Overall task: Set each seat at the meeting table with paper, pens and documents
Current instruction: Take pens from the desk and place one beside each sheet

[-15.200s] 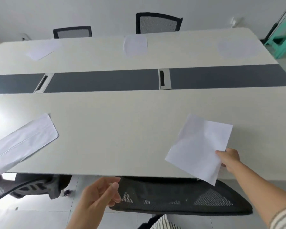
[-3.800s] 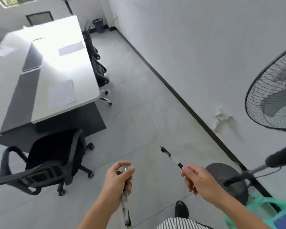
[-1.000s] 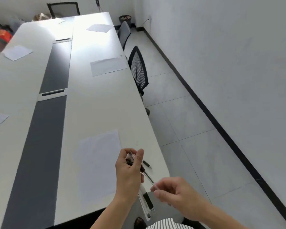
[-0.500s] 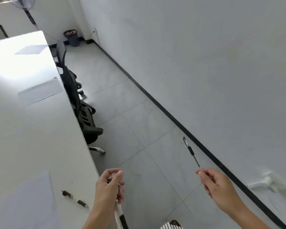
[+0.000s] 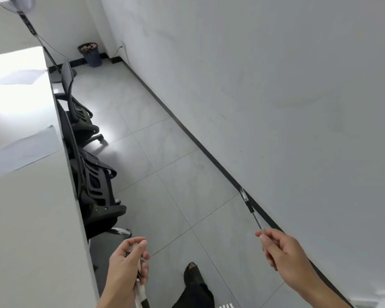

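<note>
The right hand (image 5: pixel 282 252) pinches only a pen (image 5: pixel 249 206) tip at four o'clock, risking a drop; the left hand (image 5: pixel 129 261) grips, seemingly, spare pens (image 5: pixel 141 292).

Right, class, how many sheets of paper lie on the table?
2. The nearer sheet lies at the table edge by the closer chair; the farther sheet lies beyond it. Others may be out of view.

Left hand (image 5: pixel 129 261) low, curled round pen bundle (image 5: pixel 142 295). Right hand (image 5: pixel 282 250) out forward, pinching single pen (image 5: pixel 250 207) by one end.
</note>
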`<move>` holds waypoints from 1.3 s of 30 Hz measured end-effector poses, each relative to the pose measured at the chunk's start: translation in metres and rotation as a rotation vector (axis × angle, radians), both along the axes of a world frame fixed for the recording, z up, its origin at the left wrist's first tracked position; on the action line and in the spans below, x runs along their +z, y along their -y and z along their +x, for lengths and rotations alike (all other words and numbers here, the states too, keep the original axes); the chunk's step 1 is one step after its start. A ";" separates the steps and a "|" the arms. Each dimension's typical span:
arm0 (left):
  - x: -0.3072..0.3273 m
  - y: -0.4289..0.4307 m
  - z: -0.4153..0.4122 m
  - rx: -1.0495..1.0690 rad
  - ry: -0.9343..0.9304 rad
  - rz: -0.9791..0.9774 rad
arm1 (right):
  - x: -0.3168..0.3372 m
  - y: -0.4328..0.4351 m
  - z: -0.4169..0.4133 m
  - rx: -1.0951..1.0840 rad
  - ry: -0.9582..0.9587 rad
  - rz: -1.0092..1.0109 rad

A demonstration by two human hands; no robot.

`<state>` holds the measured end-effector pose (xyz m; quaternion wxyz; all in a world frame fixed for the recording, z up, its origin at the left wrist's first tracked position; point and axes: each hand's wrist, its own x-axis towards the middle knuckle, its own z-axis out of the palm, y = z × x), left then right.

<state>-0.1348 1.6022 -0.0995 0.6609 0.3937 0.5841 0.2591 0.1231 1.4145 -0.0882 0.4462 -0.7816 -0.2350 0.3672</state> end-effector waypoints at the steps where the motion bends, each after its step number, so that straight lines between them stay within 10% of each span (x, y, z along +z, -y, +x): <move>1: 0.003 -0.019 0.010 -0.010 0.010 -0.001 | 0.003 -0.017 0.010 -0.001 0.006 -0.004; 27: 0.039 -0.446 0.166 0.368 -0.044 0.133 | 0.014 -0.576 0.244 0.412 -0.006 0.045; 39: 0.038 -0.556 0.095 0.763 -0.002 0.105 | 0.009 -0.808 0.151 0.781 -0.039 0.039</move>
